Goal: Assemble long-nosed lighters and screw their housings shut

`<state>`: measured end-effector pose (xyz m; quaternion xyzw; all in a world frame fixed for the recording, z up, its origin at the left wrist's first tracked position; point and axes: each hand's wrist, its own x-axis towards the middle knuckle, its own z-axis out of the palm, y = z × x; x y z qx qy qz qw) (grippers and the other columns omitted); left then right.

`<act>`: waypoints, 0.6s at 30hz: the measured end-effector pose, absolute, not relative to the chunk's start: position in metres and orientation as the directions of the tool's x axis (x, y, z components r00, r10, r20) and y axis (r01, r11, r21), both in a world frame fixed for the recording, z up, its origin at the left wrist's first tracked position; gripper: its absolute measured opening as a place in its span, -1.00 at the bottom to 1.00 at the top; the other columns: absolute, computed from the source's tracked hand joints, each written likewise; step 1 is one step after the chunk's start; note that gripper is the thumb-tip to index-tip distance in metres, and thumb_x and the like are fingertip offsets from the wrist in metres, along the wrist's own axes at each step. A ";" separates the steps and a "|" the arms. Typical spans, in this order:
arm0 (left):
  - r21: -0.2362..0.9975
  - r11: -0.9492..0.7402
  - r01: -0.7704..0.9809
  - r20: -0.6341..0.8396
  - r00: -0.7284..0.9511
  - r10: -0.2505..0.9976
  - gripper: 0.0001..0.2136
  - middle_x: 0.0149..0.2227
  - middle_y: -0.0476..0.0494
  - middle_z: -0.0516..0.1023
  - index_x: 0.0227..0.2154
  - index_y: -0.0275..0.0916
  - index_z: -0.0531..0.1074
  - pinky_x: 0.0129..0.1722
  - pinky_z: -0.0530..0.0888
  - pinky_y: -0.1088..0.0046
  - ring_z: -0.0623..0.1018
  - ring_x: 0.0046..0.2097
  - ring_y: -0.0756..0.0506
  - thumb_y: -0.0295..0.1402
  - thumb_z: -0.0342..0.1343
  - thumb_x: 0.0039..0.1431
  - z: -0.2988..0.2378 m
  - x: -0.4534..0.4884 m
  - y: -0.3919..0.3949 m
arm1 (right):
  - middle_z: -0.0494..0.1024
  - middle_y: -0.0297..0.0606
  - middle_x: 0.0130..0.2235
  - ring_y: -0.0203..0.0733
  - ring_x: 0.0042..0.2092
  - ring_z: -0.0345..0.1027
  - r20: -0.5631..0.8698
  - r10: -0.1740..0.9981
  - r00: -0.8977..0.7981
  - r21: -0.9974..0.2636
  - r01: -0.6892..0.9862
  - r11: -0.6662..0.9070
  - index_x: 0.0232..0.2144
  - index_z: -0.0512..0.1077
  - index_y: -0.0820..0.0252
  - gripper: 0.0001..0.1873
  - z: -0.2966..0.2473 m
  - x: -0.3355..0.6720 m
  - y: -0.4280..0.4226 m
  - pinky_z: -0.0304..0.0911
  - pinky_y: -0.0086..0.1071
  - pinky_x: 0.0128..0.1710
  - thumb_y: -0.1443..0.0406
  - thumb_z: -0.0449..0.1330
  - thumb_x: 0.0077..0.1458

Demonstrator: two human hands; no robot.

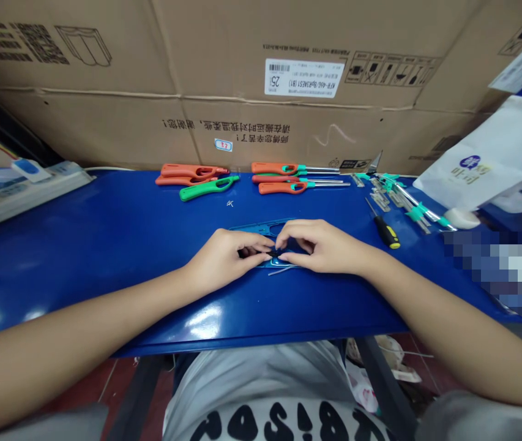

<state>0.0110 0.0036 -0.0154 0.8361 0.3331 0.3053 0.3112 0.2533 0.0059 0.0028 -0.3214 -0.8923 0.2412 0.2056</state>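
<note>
Both hands meet at the middle of the blue table [104,245]. My left hand [226,254] and my right hand [320,245] pinch a small black part [273,252] between their fingertips. The part sits over a blue lighter shell half [261,229] that lies flat under the hands. A thin metal rod [281,270] pokes out just below the fingers. Fingers of both hands are curled together.
Orange and green lighter shells [194,177] and assembled orange lighters [288,177] lie at the back. Teal-tipped metal tubes [407,202] and a black-yellow screwdriver [384,229] lie to the right. A white bag [494,153] sits far right, cardboard boxes [242,79] behind.
</note>
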 end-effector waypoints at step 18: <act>0.713 -0.590 0.379 0.273 0.624 0.732 -0.74 -0.25 -0.08 0.70 -0.07 -0.24 0.55 -0.25 0.59 0.49 0.67 -0.27 -0.05 -0.42 0.24 0.15 -0.013 0.006 0.007 | 0.61 -0.21 -0.21 -0.25 -0.23 0.49 0.255 0.546 -0.798 -0.391 0.431 0.813 -0.07 0.59 0.16 -0.74 -0.007 0.255 0.007 0.29 -0.42 -0.25 0.32 0.12 0.33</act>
